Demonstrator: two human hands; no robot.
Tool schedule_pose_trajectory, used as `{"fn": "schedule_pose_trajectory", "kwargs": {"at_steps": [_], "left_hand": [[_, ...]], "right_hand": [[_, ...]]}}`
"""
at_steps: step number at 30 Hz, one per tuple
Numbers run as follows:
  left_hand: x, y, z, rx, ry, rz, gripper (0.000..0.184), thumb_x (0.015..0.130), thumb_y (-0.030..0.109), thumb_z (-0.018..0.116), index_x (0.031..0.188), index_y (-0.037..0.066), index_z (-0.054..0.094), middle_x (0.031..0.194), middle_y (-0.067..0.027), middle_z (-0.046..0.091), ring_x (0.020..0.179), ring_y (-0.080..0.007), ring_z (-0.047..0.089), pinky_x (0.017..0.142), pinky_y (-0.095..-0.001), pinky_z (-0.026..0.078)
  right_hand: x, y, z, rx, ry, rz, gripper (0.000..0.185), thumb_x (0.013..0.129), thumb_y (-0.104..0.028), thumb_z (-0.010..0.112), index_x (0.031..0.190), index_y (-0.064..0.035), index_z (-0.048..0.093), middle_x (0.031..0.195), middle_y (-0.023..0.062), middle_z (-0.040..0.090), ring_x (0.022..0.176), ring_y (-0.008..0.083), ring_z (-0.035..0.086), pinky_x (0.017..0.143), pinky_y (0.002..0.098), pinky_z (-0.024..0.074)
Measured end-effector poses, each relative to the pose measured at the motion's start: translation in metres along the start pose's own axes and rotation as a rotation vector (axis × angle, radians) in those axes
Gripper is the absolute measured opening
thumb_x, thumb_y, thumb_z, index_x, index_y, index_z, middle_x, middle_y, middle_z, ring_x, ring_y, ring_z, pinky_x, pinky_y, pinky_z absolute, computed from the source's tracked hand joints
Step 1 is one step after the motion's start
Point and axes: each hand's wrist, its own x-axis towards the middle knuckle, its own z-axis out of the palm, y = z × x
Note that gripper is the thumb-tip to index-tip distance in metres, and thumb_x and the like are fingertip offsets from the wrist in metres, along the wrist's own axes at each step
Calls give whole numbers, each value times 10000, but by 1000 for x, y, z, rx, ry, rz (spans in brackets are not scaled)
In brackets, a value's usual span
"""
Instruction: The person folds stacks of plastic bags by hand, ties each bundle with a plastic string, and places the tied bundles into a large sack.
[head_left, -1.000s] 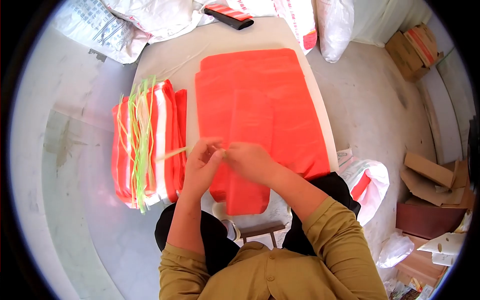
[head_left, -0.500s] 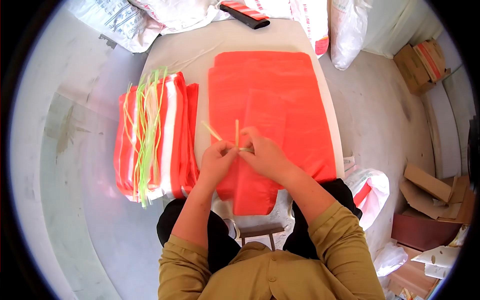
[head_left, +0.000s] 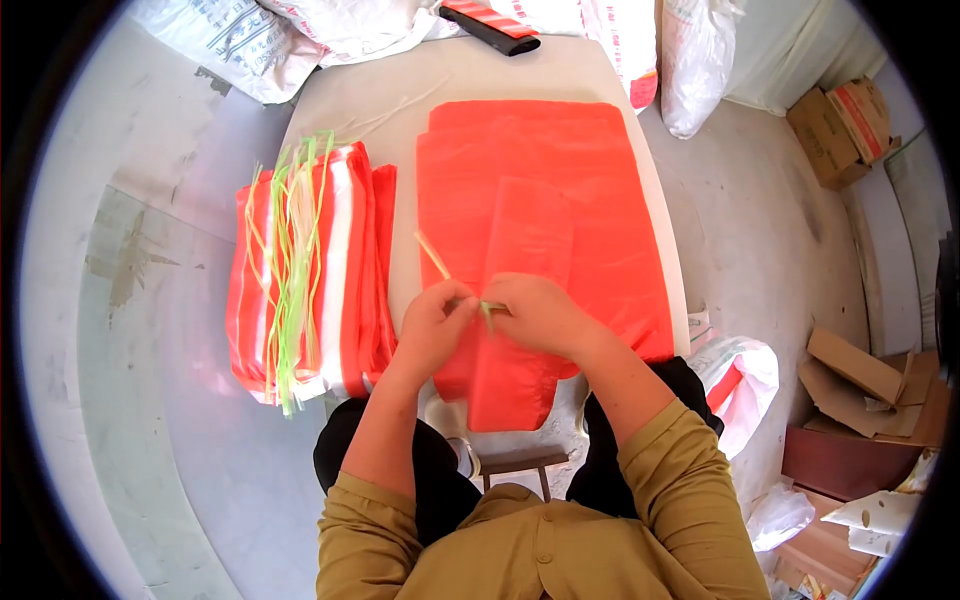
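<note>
My left hand point(head_left: 438, 318) pinches a thin yellow-green strip point(head_left: 433, 255), whose free end sticks up toward the upper left. Right beside it, my right hand point(head_left: 530, 308) has its fingers closed on the same strip, and a short green loop shows between the two hands. Both are above the front part of a flat red plastic sheet pile point(head_left: 590, 220), over a narrower folded red piece point(head_left: 512, 385). To the left lies a folded red-and-white striped stack point(head_left: 345, 260) with a bundle of green strips point(head_left: 296, 270) across its top.
The beige table point(head_left: 380, 95) carries a rolled black and striped piece point(head_left: 490, 27) at its far edge. White sacks point(head_left: 235, 45) stand behind it. At the right are a white bag point(head_left: 740, 390) with red inside, cardboard boxes point(head_left: 845, 130) and an open carton point(head_left: 860, 375).
Both hands have shifted slightly in the view since a second ago. The strip end that stood upright between them half a second ago is now bent down near my right fingers.
</note>
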Motion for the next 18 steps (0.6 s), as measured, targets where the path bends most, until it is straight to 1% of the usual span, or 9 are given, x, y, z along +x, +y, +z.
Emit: {"fn": "schedule_pose_trajectory", "kwargs": {"at_steps": [2,3,5,8,9,11,12,15,18], "left_hand": [[0,5,-2,-68,-21,-72,103,1014,72,638,971,-20,657,837,20,601,801,-64,529,715,-239,450],[1,2,-3,-37,-12,-61,104,1009,81,642,979,-16,663,830,3,616,789,-82,549,711,-252,459],[3,-8,-5,27,5,-41,110,1000,98,649,994,-9,674,815,-32,645,765,-118,589,703,-279,476],[1,-5,-7,437,135,-2,138,971,149,669,983,12,684,823,-137,691,766,-260,674,698,-378,517],[1,-6,-6,553,146,-18,149,961,168,672,972,20,684,838,-157,691,788,-301,675,705,-412,520],[3,-8,-2,784,171,-53,170,942,206,680,951,36,683,870,-199,692,834,-383,679,719,-480,525],[4,-8,0,794,177,-55,177,940,214,680,937,37,676,869,-194,694,839,-387,677,719,-491,523],[4,-10,5,813,189,-55,191,936,230,680,905,43,658,861,-185,696,844,-397,673,717,-515,518],[5,-8,9,825,177,-57,186,933,227,675,895,47,647,845,-186,689,833,-397,671,710,-518,513]], "right_hand": [[2,-8,-2,-75,-2,29,107,864,-146,671,856,-39,666,870,112,630,872,339,641,722,451,527],[2,-11,-2,-111,-3,43,119,860,-159,678,853,-41,666,885,111,631,879,336,641,719,452,527],[1,-2,8,-286,124,-75,119,855,-174,691,818,-65,661,851,88,611,838,309,631,686,438,524],[1,9,16,-453,241,-192,149,850,-197,707,759,-94,650,813,61,580,779,276,609,645,414,516],[1,10,17,-492,267,-221,165,849,-205,712,739,-102,645,802,53,569,761,267,600,633,405,513],[-1,10,17,-536,239,-241,193,848,-215,719,711,-106,637,797,49,557,745,258,589,618,397,507],[-2,8,17,-558,224,-250,207,847,-219,723,697,-108,632,795,47,551,738,253,583,610,393,503],[-4,-1,14,-422,223,-143,224,890,-223,706,738,-64,663,874,80,613,771,264,614,634,418,514],[-3,-8,17,7,187,-10,254,948,-227,661,829,-4,687,942,144,665,823,316,640,700,448,523]]}}
